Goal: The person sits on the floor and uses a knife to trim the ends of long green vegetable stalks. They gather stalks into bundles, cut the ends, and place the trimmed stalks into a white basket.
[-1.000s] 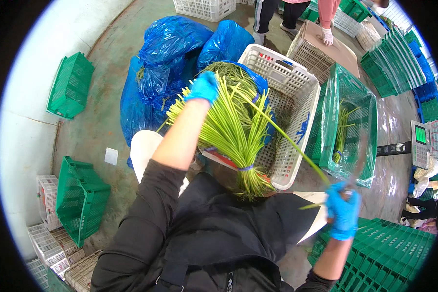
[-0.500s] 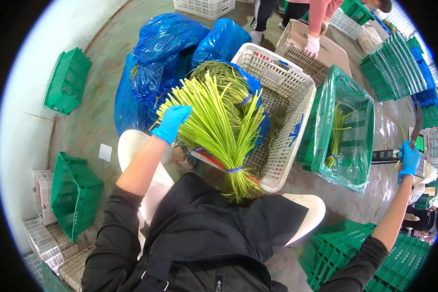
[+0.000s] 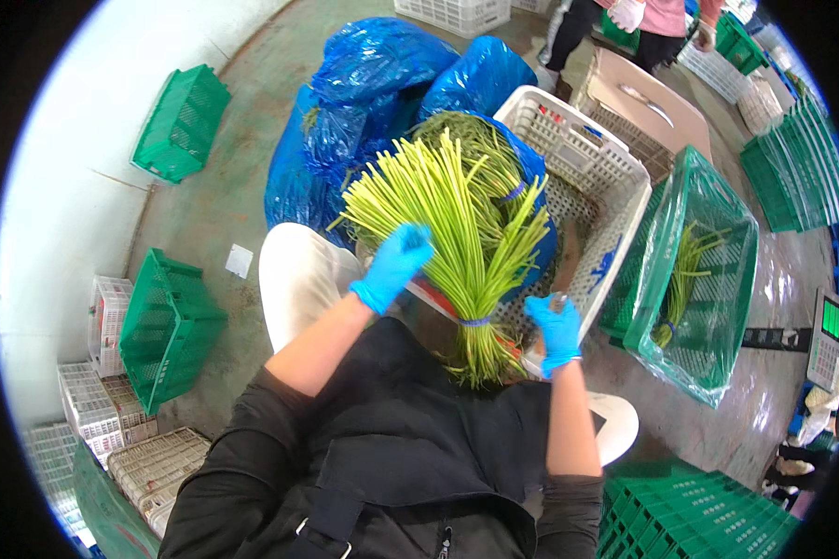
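A large bundle of green garlic scapes (image 3: 438,214) leans on the white crate's near side, its tips fanned to the upper left. A purple band (image 3: 474,321) ties it near the cut ends. My left hand (image 3: 396,268), in a blue glove, is beside the fanned stalks; motion smears its fingers. To the right of the band, my right hand (image 3: 557,334), also gloved in blue, is closed round the handle of a knife (image 3: 567,267), whose blade points away from me over the white crate (image 3: 615,219). Another banded bundle (image 3: 494,154) lies behind, on blue plastic.
Full blue plastic bags (image 3: 382,61) stand at the far left. A lined green crate (image 3: 634,331) on the right holds a small scape bundle (image 3: 685,279), near a scale (image 3: 826,340). A second knife (image 3: 647,103) rests on a covered crate beside a co-worker (image 3: 583,28).
My right hand has swung in from the far right with the knife to beside the bundle's band. My left hand has moved down and nearer from the stalk tips. The co-worker's hand has left the covered crate.
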`<action>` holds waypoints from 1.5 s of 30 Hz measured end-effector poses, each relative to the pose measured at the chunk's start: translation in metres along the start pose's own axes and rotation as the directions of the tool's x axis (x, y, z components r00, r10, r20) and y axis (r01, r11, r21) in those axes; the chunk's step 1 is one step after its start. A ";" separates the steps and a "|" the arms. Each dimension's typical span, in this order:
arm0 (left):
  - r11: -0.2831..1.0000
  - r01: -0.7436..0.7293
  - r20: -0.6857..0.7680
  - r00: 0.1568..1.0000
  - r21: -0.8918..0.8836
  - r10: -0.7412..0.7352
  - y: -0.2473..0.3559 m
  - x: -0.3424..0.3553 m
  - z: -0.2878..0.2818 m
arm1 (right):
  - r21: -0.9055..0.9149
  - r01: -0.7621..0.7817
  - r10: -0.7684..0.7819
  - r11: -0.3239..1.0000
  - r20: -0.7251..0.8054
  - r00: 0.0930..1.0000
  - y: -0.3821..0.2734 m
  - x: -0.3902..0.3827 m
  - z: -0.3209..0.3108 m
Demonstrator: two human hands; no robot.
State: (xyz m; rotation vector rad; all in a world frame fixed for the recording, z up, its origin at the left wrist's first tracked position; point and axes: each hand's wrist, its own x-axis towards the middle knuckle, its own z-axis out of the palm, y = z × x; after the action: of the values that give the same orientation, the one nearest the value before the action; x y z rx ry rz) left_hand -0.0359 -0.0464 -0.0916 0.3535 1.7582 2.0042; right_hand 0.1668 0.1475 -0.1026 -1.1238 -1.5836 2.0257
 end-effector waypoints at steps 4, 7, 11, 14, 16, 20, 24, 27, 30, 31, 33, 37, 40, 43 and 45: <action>0.873 0.460 0.038 0.881 0.161 -0.471 -0.016 -0.027 -0.009 | -0.170 0.095 -0.103 0.981 -0.038 0.994 0.008 0.003 0.067; 0.881 0.469 -0.063 0.883 0.057 -0.466 -0.023 -0.030 -0.010 | -0.264 0.127 -0.155 0.956 -0.089 0.984 0.008 0.021 0.100; 0.958 -0.108 -0.079 0.988 0.264 0.134 -0.027 -0.016 -0.008 | -0.730 0.208 -0.305 0.651 0.000 0.952 0.009 0.045 0.129; 0.372 -0.627 0.522 0.778 0.685 0.349 -0.021 0.001 -0.018 | -0.702 0.143 -0.184 0.698 0.017 0.983 0.016 0.056 0.137; 0.208 -0.733 0.659 0.676 0.647 0.330 -0.017 0.002 -0.026 | -0.507 0.114 -0.114 0.854 0.031 0.993 0.021 0.063 0.131; 0.141 -0.786 0.710 0.608 0.603 0.354 -0.015 0.000 -0.038 | -0.169 -0.029 0.036 0.985 0.037 0.999 0.026 0.074 0.108; 0.173 -0.777 0.669 0.614 0.605 0.419 -0.024 0.000 -0.042 | 0.125 -0.183 0.150 0.975 0.241 0.959 0.026 0.079 0.090; 0.226 -0.759 0.650 0.643 0.610 0.405 -0.024 0.005 -0.039 | 0.115 -0.248 0.223 0.962 0.192 0.956 0.024 0.080 0.085; 0.267 -0.701 0.606 0.710 0.662 0.359 -0.016 0.017 -0.028 | 0.120 -0.254 0.221 0.960 0.238 0.946 0.023 0.077 0.084; 0.274 -0.671 0.596 0.740 0.689 0.312 -0.012 0.024 -0.021 | 0.142 -0.278 0.239 0.950 0.238 0.941 0.022 0.076 0.084; 0.200 -0.701 0.602 0.698 0.685 0.388 -0.005 0.047 -0.010 | 0.117 -0.221 0.191 0.968 0.224 0.956 0.021 0.073 0.084; -0.134 -0.820 0.796 0.480 0.557 0.368 0.005 0.107 -0.008 | -0.037 -0.170 0.172 0.985 0.067 0.983 0.018 0.070 0.086; -0.261 -0.894 0.926 0.316 0.364 0.208 0.006 0.124 -0.014 | -0.069 0.068 -0.074 0.995 -0.087 0.993 0.022 0.063 0.095; -0.318 -0.933 0.975 0.112 0.170 0.192 0.012 0.128 -0.016 | -0.167 0.136 -0.166 0.976 -0.178 0.970 0.030 0.051 0.109; -0.352 -0.934 0.991 0.017 0.064 0.134 0.018 0.128 -0.014 | -0.338 0.208 -0.254 0.918 -0.097 0.962 0.033 0.039 0.115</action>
State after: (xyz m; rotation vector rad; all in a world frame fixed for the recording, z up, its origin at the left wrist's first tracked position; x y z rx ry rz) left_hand -0.1564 0.0020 -0.0888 2.9468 1.8932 0.1948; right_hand 0.0627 0.0872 -0.1398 -1.0974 -1.9228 1.5384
